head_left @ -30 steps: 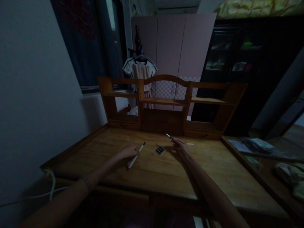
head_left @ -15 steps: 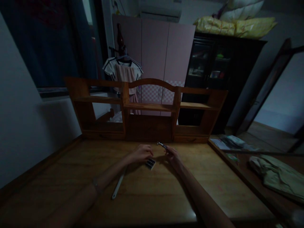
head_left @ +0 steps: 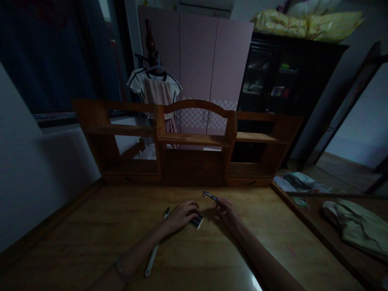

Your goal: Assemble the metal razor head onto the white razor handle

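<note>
A slim dark-and-silver razor handle (head_left: 210,197) is held in my right hand (head_left: 228,211). Its small metal head points left, and thumb and fingers close around its rear end above the table. My left hand (head_left: 184,216) rests on a small light-edged case (head_left: 197,221) with dark compartments, its curled fingers covering the far side. What the case's compartments hold is too dark to make out. Beneath my left wrist lies a long, thin white stick (head_left: 152,260) with a hole in its near end and a dark far tip; the wrist hides its middle.
The wooden tabletop (head_left: 121,226) ends at a wooden shelf unit (head_left: 194,140) along its back. To the right, beyond a raised edge, lie a crumpled light-coloured cloth (head_left: 354,224) and a plastic-wrapped bundle (head_left: 300,180). A wall (head_left: 36,169) bounds the left side.
My left hand has come down onto the case, its fingers now covering part of it. My right hand still holds the razor handle. The whole view has shifted slightly.
</note>
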Motion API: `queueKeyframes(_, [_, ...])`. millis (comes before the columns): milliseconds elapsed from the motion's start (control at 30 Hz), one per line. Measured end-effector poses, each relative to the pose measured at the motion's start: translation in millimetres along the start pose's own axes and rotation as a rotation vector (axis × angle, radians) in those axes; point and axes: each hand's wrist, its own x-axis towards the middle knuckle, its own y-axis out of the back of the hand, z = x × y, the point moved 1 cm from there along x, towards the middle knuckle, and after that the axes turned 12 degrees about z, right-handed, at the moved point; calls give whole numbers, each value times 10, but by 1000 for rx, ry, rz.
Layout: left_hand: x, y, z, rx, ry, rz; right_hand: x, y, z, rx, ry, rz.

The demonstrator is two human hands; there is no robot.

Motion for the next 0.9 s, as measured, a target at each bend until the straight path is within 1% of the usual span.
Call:
queueKeyframes(100, [28,13,20,20,2,-16,-10,-18,-27,13,-50,35])
queueKeyframes(200, [63,26,20,44,4,-45,13,-30,-69,0,-125,7])
queueKeyframes(267, [85,31,15,51,14,-59,35,-32,-94,-27,-134,-23])
queueKeyframes(400, [104,27,17,35,48,-43,57,-25,-111,-40,-111,-79])
queueKeyframes(500, [97,5,35,45,52,-19,58,-10,-108,-1,-150,-93])
queueKeyframes(700, [127,-32,81,129,40,2,87,38,-90,62,-210,-58])
queueKeyframes(900, [204,-26,61,75,83,-33,99,54,-86,85,-234,-42])
